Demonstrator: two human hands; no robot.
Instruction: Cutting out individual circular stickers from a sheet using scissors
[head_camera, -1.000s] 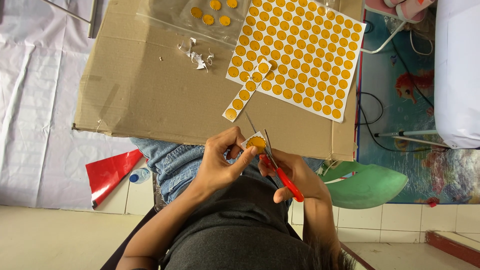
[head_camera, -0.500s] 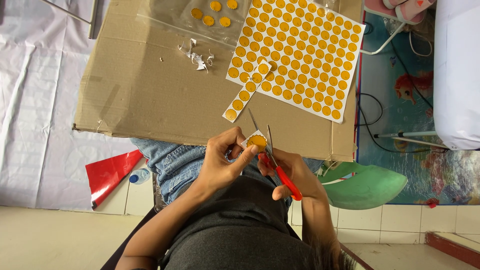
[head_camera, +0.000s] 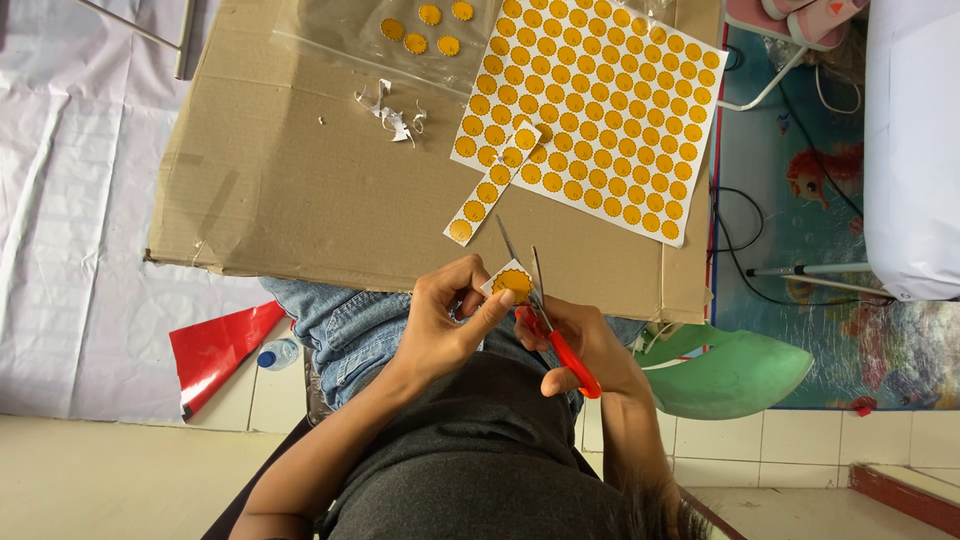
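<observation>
Two hands over lap: left hand (head_camera: 440, 325) pinches orange sticker (head_camera: 512, 283); right hand (head_camera: 585, 345) closed on red scissors (head_camera: 545, 315), blades parted at sticker edge. Sticker sheet (head_camera: 595, 110) on cardboard (head_camera: 290, 180).

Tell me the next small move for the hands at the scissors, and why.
Probably close the red-handled scissors in the right hand for one short snip. The blades stand open, the left hand pinches the small white paper piece with an orange disc right against them, and a white margin shows around the disc.
</observation>
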